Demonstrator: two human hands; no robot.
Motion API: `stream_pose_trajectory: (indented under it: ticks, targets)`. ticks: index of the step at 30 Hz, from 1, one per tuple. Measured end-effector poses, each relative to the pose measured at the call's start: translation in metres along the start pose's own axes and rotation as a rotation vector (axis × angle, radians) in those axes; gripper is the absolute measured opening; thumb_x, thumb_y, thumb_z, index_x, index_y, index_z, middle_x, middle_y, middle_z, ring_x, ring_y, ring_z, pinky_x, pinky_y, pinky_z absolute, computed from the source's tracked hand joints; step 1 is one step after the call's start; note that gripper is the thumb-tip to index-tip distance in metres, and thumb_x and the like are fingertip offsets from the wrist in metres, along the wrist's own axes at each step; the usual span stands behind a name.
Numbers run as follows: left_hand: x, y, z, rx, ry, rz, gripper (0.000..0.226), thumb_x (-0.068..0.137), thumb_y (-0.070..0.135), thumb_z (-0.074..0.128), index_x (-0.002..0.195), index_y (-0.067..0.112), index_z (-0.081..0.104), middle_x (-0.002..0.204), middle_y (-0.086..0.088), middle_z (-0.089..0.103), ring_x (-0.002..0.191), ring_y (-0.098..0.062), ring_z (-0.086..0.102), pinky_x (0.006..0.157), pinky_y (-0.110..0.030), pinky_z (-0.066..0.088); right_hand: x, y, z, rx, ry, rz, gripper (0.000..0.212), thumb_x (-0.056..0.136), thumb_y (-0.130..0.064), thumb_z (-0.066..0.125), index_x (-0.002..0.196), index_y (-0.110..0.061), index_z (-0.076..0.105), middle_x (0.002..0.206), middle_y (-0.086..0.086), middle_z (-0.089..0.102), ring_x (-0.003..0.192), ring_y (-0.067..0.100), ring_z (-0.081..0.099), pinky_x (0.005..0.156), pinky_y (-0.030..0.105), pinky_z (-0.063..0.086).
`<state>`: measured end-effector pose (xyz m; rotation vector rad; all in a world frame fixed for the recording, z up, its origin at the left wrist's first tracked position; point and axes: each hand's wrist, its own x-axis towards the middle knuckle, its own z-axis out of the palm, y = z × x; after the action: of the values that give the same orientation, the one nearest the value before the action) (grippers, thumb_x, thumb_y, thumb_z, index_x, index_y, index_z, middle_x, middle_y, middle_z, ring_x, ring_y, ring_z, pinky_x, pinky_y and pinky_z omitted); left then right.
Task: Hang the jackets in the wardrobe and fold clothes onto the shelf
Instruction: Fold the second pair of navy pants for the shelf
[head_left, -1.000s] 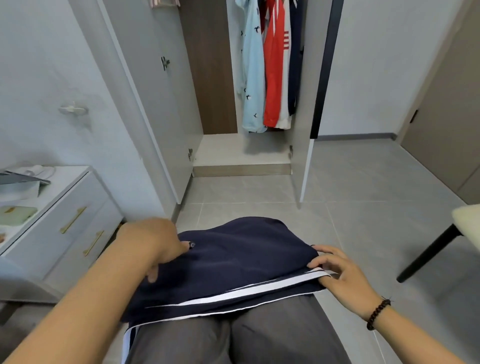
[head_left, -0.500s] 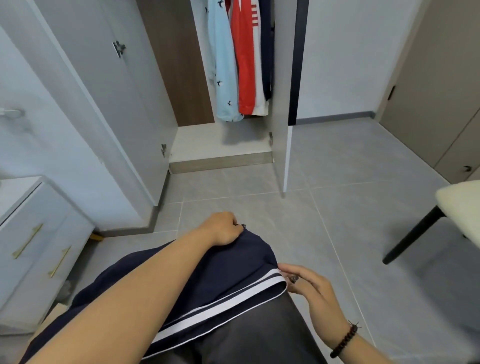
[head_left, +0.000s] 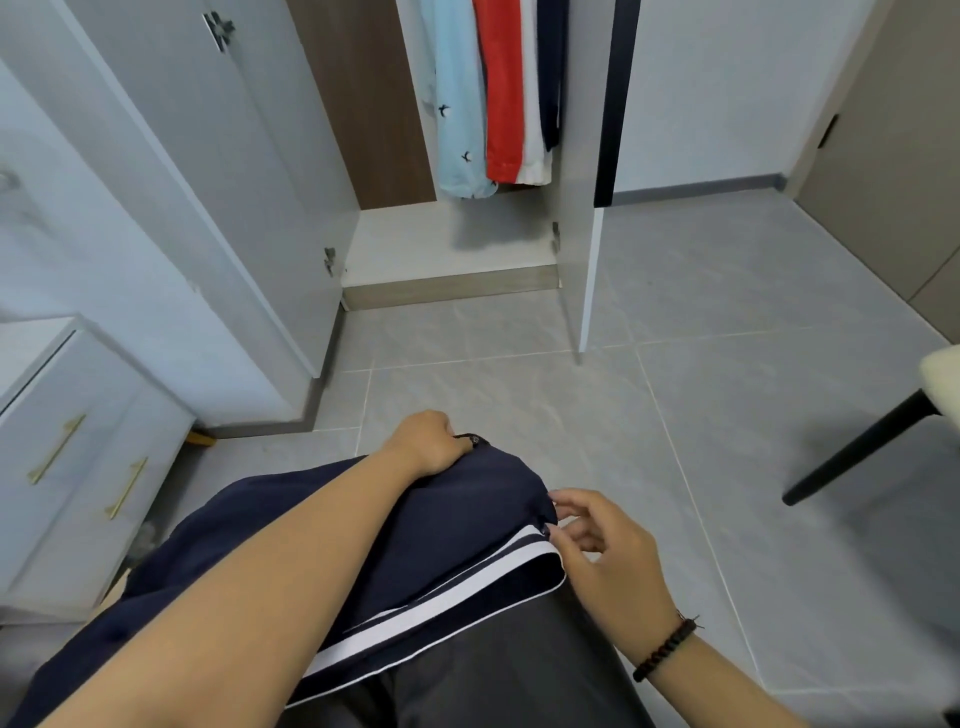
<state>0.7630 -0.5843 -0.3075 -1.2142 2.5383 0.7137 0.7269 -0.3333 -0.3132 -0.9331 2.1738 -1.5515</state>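
Observation:
A navy garment with white stripes (head_left: 447, 540) lies across my lap over grey trousers. My left hand (head_left: 426, 441) grips its far edge by a dark button. At the garment's right corner, my right hand (head_left: 597, 540) touches the fabric with loosely bent fingers; whether it pinches the cloth is unclear. Ahead stands the open wardrobe (head_left: 447, 244), with a light blue shirt (head_left: 457, 104), a red and white top (head_left: 506, 93) and a dark garment hanging inside above its bare floor shelf.
Both wardrobe doors (head_left: 249, 171) stand open toward me. A white drawer unit with gold handles (head_left: 67, 457) sits at my left. A chair with a black leg (head_left: 862, 447) is at the right. Grey tiled floor (head_left: 727, 364) lies between me and the wardrobe.
The view has swung left and down. My left hand has drawn the garment's left side across toward the right, narrowing it on my lap. My right hand's fingers have loosened at the corner.

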Motion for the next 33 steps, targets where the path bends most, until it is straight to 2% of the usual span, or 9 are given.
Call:
stream_pose_trajectory:
  ticks: [3,7,13,17,20,23,25,27,33]
  targets:
    - [0.001,-0.002,-0.003,-0.103,0.009,-0.008,0.044,0.086,0.045,0.065,0.06,0.016,0.044,0.065,0.003,0.049,0.064,-0.015,0.047,0.057,-0.028,0.035,0.002,0.003,-0.002,-0.031,0.046,-0.029,0.029,0.082,-0.005,0.071,0.086,-0.034,0.067,0.08,-0.018,0.068,0.073,0.004,0.065,0.069,0.019,0.054]
    - [0.003,-0.004,-0.006,-0.307,0.008,-0.015,0.051,0.088,0.029,0.065,0.052,0.018,0.031,0.055,0.002,0.035,0.056,-0.016,0.034,0.057,-0.029,0.028,0.001,0.005,-0.012,-0.185,0.02,-0.236,0.019,0.087,0.005,0.061,0.09,-0.012,0.07,0.078,-0.018,0.058,0.07,-0.003,0.057,0.063,0.01,0.047]
    - [0.001,0.002,-0.014,-0.871,0.159,-0.123,0.054,0.088,0.033,0.067,0.052,0.022,0.03,0.057,0.002,0.031,0.054,-0.015,0.03,0.052,-0.029,0.023,0.001,0.005,-0.039,-0.323,-0.041,-0.422,0.016,0.087,-0.001,0.053,0.089,-0.005,0.068,0.078,-0.012,0.051,0.071,-0.007,0.045,0.066,0.002,0.038]
    - [-0.01,0.006,-0.014,-0.737,0.197,-0.04,0.031,0.094,0.024,0.057,0.063,0.018,0.059,0.065,0.006,0.056,0.064,-0.013,0.05,0.058,-0.025,0.038,-0.001,0.008,-0.051,-0.339,-0.23,-0.396,0.016,0.088,-0.003,0.056,0.085,-0.011,0.069,0.073,-0.015,0.054,0.065,-0.003,0.05,0.062,0.005,0.041]
    - [-0.025,0.0,-0.029,-0.671,0.18,0.021,0.011,0.092,0.016,0.057,0.084,0.018,0.065,0.092,0.008,0.068,0.091,-0.011,0.062,0.071,-0.019,0.043,0.002,0.009,-0.055,-0.242,-0.38,-0.086,0.034,0.098,-0.013,0.05,0.068,-0.024,0.064,0.065,-0.008,0.063,0.061,0.005,0.058,0.061,0.015,0.045]
    - [-0.061,-0.021,-0.045,-0.555,0.244,0.099,0.015,0.093,0.015,0.055,0.098,0.025,0.063,0.096,0.015,0.064,0.096,-0.007,0.06,0.072,-0.008,0.039,0.014,-0.001,-0.048,-0.095,-0.202,0.12,0.035,0.099,-0.017,0.045,0.071,-0.022,0.066,0.069,0.0,0.067,0.062,0.011,0.062,0.064,0.016,0.049]
    - [-0.092,-0.04,-0.045,-0.443,0.287,0.139,0.024,0.094,0.016,0.053,0.114,0.023,0.063,0.11,0.014,0.062,0.104,-0.003,0.055,0.08,-0.004,0.036,0.024,-0.016,-0.035,-0.181,-0.137,0.064,0.026,0.095,-0.012,0.052,0.077,-0.023,0.067,0.073,-0.003,0.067,0.071,0.009,0.062,0.065,0.013,0.047]
    - [-0.122,-0.059,-0.04,-0.321,0.349,0.136,0.032,0.095,0.021,0.052,0.126,0.023,0.058,0.125,0.01,0.058,0.116,-0.007,0.051,0.096,-0.017,0.037,0.03,-0.036,-0.015,-0.274,-0.155,-0.051,0.022,0.09,-0.007,0.057,0.082,-0.026,0.066,0.085,-0.01,0.064,0.083,0.005,0.059,0.071,0.01,0.041]
    - [-0.206,-0.118,-0.028,-0.287,0.716,-0.105,0.036,0.092,0.031,0.053,0.127,0.027,0.056,0.124,0.01,0.059,0.116,-0.013,0.052,0.102,-0.037,0.04,0.011,-0.108,0.06,-0.377,-0.492,-0.42,0.013,0.089,-0.014,0.061,0.089,-0.027,0.065,0.093,-0.021,0.057,0.096,-0.003,0.052,0.086,0.01,0.037]
